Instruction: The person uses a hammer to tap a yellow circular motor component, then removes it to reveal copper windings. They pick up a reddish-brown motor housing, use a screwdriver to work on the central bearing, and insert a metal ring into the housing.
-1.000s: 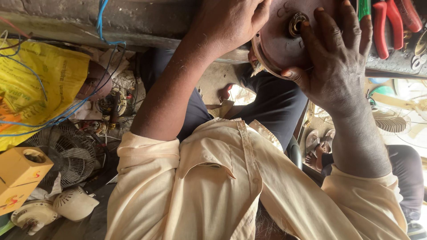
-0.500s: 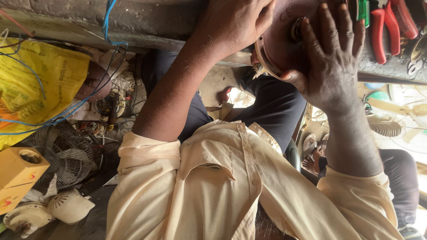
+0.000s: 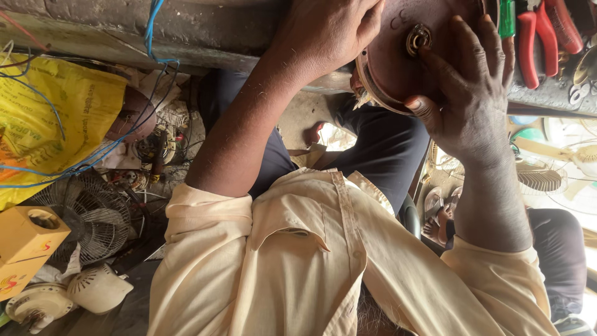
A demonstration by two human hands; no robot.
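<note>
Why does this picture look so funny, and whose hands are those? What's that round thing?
The camera sits on a person's head and looks down, so you see their own cream shirt and arms. The left hand grips the rim of a round brown metal part, which looks like a fan motor cover. The right hand spreads over its face. Beside it lie red-handled pliers. On the left are a yellow bag, blue wires, a fan grille and a yellow box.

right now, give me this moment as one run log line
left hand: gripping motor housing rim | right hand: fingers spread over round brown motor housing | nearby: red-handled pliers
</note>
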